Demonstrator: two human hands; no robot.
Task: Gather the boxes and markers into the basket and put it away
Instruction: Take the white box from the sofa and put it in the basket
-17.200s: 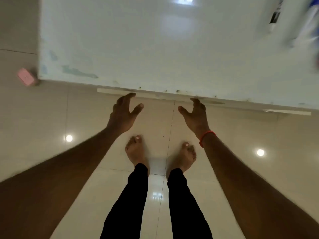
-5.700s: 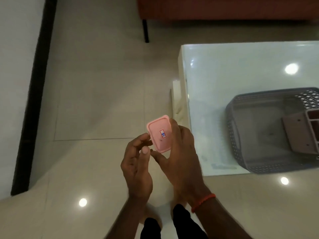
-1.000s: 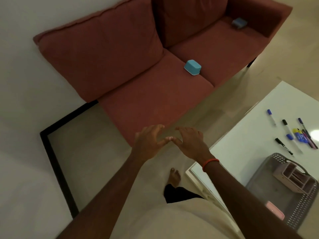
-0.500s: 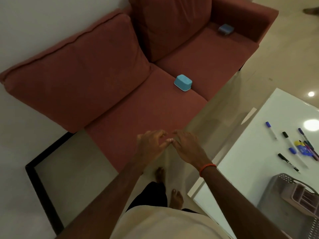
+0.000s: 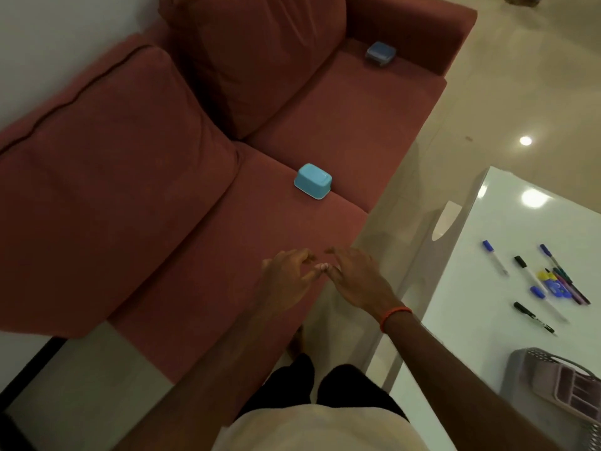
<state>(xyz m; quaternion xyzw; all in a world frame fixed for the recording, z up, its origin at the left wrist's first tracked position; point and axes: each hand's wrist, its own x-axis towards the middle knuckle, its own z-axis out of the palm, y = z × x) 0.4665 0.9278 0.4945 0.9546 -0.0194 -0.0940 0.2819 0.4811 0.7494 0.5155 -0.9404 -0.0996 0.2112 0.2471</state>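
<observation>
A light blue box (image 5: 313, 181) lies on the red sofa's seat, near the seam between the two cushions. A darker blue-grey box (image 5: 380, 53) sits at the sofa's far end by the armrest. Several markers (image 5: 549, 281) lie scattered on the white table at the right. The grey basket (image 5: 520, 369) stands at the table's near right edge with a pinkish organiser (image 5: 566, 387) in it. My left hand (image 5: 287, 275) and my right hand (image 5: 356, 276) hover side by side over the seat's front edge, fingers spread, holding nothing, well short of the light blue box.
The red sofa (image 5: 201, 151) fills the left and centre, against a white wall. The white glossy table (image 5: 507, 288) stands to the right, with a narrow strip of tiled floor (image 5: 406, 196) between it and the sofa. My legs and feet are below.
I have stepped closer to the sofa; the light blue box now lies nearer to my hands. Both hands stay together and hold nothing. The basket has slid toward the frame's right edge.
</observation>
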